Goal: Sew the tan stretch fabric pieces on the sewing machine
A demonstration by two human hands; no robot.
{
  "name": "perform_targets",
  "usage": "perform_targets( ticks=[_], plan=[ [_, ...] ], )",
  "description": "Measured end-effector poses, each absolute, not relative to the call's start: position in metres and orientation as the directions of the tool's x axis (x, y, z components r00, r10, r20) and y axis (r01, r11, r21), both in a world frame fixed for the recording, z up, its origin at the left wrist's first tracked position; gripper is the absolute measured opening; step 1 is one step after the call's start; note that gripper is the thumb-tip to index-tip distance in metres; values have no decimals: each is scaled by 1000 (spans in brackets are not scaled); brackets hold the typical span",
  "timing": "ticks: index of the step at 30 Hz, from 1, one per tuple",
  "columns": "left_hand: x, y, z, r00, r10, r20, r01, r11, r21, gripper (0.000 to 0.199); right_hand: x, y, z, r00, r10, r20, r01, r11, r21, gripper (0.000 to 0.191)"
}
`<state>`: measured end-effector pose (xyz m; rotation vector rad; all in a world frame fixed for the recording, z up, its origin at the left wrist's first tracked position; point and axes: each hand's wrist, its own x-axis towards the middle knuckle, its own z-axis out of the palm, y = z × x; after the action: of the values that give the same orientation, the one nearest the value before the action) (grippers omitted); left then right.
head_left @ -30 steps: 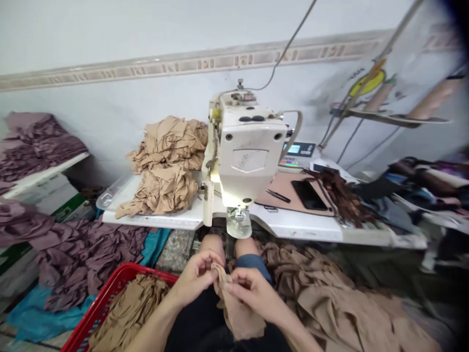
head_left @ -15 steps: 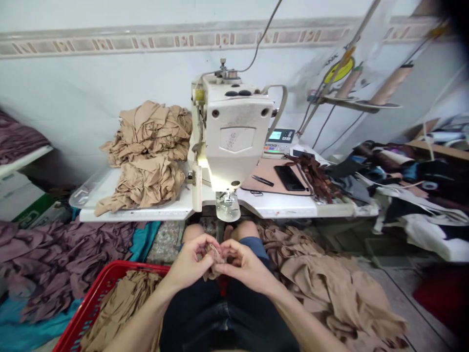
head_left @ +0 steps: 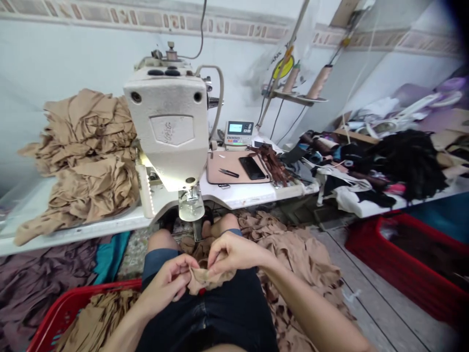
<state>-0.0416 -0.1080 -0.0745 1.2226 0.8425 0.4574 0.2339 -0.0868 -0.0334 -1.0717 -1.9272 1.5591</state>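
Over my lap, a small piece of tan fabric (head_left: 207,279) is stretched between both hands. My left hand (head_left: 169,282) pinches its left end between thumb and fingertips. The upper right part is held in the closed fingers of my right hand (head_left: 229,254). A white sewing machine (head_left: 170,132) stands beyond my hands, its lamp lit above the small free arm (head_left: 191,206). To its left, a heap of tan fabric (head_left: 90,132) rests on the white table (head_left: 252,194).
Black scissors (head_left: 229,173) and a phone (head_left: 252,167) lie on a pinkish mat (head_left: 216,164). A red basket (head_left: 60,305) with tan pieces stands lower left. Tan cloth (head_left: 308,254) lies on the floor at right, near another red basket (head_left: 406,264).
The view has swung right, bringing the right-hand red basket into sight. My hands have spread the fabric wider, and my right hand has risen above my left.
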Motion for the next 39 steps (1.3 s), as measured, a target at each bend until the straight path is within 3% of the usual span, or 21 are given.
perform_targets(
  ticks=[5,9,14,17,23,27,30,34,36,39],
  plan=[
    [-35,-97,-56,546,806,-230,84,221,972,41,242,-78,-20,-543,838,-53,273,116,-955,39],
    [-38,-87,-44,498,836,-229,253,113,961,39,254,-71,-7,-478,878,-27,333,152,-930,29],
    [-35,-82,-28,544,819,-182,325,-5,946,37,241,-72,-17,-632,749,-199,270,-28,-963,34],
    [-33,-80,-26,581,808,-98,339,-132,931,34,225,-75,-32,-689,693,-212,203,-96,-974,39],
    [-44,-82,-50,538,816,-213,244,91,965,40,217,-80,-50,-526,837,-149,129,-95,-987,46],
    [-53,-82,-53,436,896,-88,161,19,987,46,215,-84,-44,-369,916,-157,131,-116,-985,49],
    [-57,-78,-45,462,886,45,251,-179,951,34,209,-90,-31,-305,949,-83,205,-20,-979,48],
    [-59,-71,-36,517,816,257,391,-493,777,30,200,-100,-10,-221,968,116,353,190,-916,46],
    [-57,-69,-33,517,806,290,388,-522,760,30,196,-104,-3,-195,956,220,423,284,-861,44],
    [-54,-68,-27,455,853,256,342,-432,834,28,195,-106,3,-157,939,305,461,343,-819,41]
  ],
)
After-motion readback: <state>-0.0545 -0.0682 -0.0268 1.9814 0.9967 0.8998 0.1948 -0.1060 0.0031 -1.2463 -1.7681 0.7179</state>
